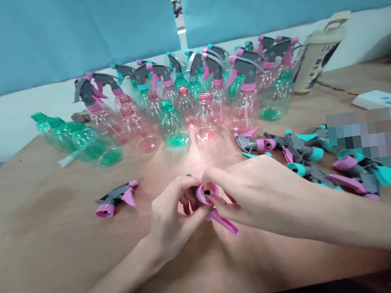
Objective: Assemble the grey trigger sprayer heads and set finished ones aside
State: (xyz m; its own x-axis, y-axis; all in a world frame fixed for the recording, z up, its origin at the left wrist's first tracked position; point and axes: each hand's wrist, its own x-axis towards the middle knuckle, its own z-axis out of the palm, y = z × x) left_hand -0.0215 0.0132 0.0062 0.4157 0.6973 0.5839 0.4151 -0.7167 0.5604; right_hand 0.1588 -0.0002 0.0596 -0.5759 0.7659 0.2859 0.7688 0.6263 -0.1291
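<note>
1. Just below centre, our left grip (175, 211) pinches a pink-and-grey spray head (223, 221); our right grip (254, 186) pinches its pink collar (202, 196).
2. Above, we see clustered bottles (173, 125) on the table (71, 273).

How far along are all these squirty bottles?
Partly done, it seems. Many bottles at the back already wear trigger heads. In hand: the left hand holds a loose pink-and-grey trigger head, with the right hand's fingertips at its collar. Left to do: the open-necked bottles have no heads, while loose trigger heads lie at the right.
</note>
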